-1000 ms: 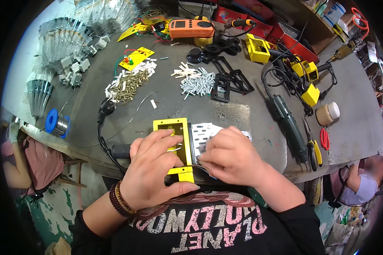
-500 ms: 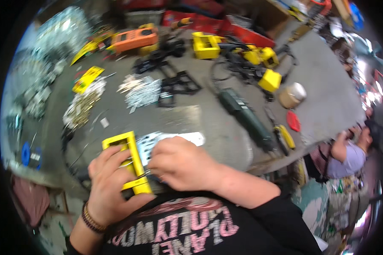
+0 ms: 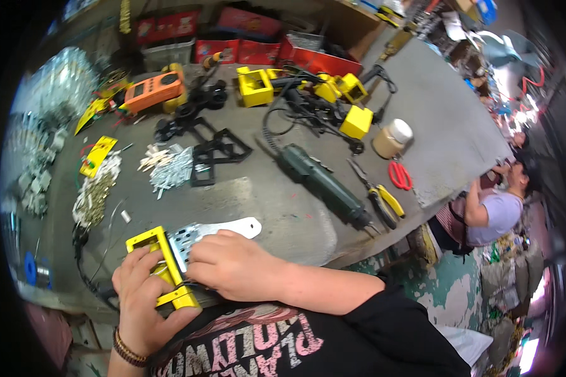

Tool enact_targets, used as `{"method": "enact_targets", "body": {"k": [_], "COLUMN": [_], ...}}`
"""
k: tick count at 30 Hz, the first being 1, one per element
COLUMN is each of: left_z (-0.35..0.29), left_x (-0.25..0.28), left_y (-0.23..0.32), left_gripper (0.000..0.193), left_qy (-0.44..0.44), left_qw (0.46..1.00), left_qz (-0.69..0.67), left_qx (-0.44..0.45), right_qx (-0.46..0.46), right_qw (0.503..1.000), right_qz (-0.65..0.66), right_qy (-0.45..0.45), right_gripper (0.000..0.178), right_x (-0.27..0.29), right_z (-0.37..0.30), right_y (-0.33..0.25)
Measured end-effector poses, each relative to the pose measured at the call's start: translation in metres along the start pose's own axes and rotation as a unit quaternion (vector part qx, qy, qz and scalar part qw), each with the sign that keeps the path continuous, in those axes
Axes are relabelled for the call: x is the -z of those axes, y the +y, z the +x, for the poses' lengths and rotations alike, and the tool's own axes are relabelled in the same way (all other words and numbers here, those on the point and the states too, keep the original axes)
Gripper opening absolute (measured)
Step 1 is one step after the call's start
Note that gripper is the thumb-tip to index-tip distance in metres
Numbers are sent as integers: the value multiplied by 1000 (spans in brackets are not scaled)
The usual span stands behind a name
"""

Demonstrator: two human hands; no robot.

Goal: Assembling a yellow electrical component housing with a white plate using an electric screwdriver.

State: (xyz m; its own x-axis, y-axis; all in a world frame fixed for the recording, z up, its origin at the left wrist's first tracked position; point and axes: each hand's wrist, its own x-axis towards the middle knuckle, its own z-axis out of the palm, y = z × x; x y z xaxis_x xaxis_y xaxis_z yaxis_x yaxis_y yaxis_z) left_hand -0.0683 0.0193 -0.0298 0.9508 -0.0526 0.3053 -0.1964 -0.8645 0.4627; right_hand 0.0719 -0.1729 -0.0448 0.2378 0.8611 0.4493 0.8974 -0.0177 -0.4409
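Observation:
My left hand (image 3: pixel 139 295), with a beaded bracelet at its wrist, is closed around a yellow rectangular plastic frame (image 3: pixel 165 247) at the table's near edge. Against the frame's right side lies a silver metal plate (image 3: pixel 233 229) with rows of slots and a rounded end with a hole. My right hand (image 3: pixel 229 265) is closed over the plate's near part, fingers curled close to the frame. Whatever its fingertips pinch is hidden beneath them. Beyond the hands sit a pile of silver metal pins (image 3: pixel 173 168) and black plastic frames (image 3: pixel 223 148).
A dark green electric screwdriver (image 3: pixel 324 185) lies to the right. Beside it are yellow-handled pliers (image 3: pixel 388 200), red-handled scissors (image 3: pixel 400 175) and a jar (image 3: pixel 392 139). Yellow housings (image 3: pixel 255 87) and an orange multimeter (image 3: pixel 154 91) stand farther back. Another person (image 3: pixel 493 210) is at the right.
The view has shifted, so the table's things appear farther left. Both hands keep nearly the same hold beside the frame and plate.

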Motion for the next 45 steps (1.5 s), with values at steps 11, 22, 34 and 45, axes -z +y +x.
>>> {"method": "enact_targets", "body": {"k": [11,22,34,45], "left_z": [6,3,5,5], "left_x": [9,10,9,8], "left_y": [2,1,3,2], "left_gripper": [44,46,48,48], "left_qy": [-35,-31,-31,-29], "left_qw": [998,998,998,998], "left_qz": [-45,-54,-54,-46], "left_qx": [-3,4,11,8], "right_qx": [-44,-20,-35,-57], "right_qw": [995,1000,998,994], "right_qz": [92,4,50,91], "right_qy": [1,-16,-2,-2], "right_gripper": [16,22,22,22], "right_x": [11,12,11,15], "right_z": [8,9,6,13], "right_y": [-6,-11,-9,-10]}}
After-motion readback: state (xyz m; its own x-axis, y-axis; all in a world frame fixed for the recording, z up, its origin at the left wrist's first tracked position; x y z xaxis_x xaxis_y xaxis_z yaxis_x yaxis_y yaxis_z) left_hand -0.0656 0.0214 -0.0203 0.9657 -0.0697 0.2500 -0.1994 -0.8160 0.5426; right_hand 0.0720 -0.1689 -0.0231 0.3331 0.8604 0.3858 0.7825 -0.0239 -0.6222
